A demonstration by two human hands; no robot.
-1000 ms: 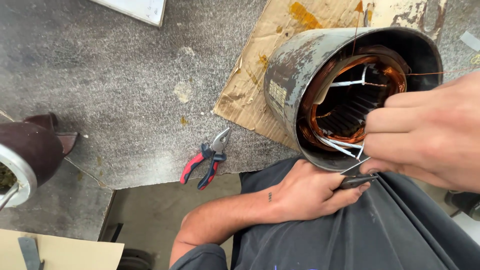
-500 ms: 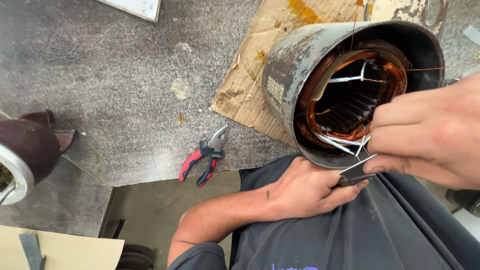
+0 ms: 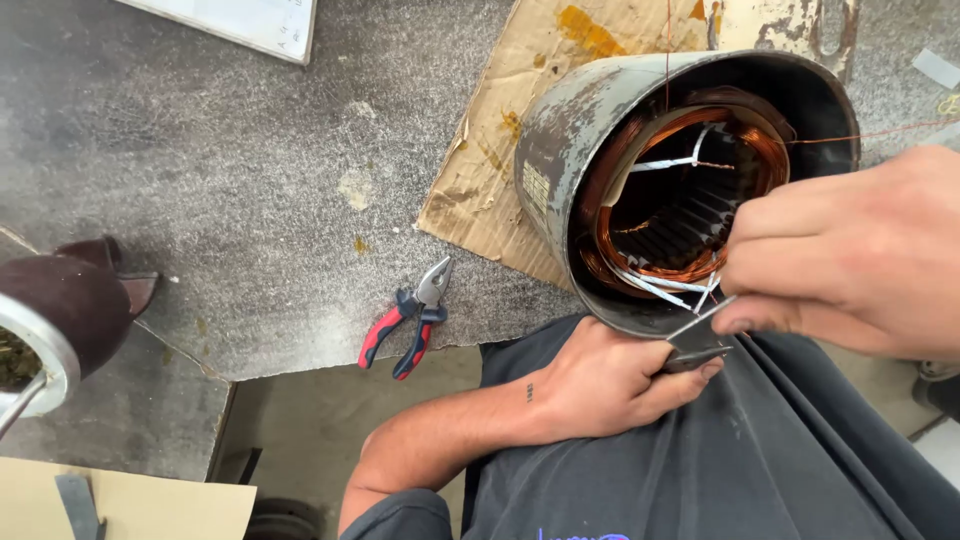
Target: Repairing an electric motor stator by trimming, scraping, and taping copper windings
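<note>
The motor housing (image 3: 640, 190) lies on its side, open end facing the person. Left hand (image 3: 600, 385) grips its lower rim; right hand (image 3: 850, 250), nearer, pinches white ties (image 3: 660, 285).

A rough grey stone-like bench (image 3: 200, 170), mottled with pale stains, fills the far and left part of the scene under even, soft light. A torn brown cardboard sheet (image 3: 500, 130) lies on it to the right. A white flat board (image 3: 250, 22) sits at the far edge. Below the bench's near edge shows a dull olive concrete floor (image 3: 310, 420), and a tan cardboard piece (image 3: 150, 505) lies near left.
</note>
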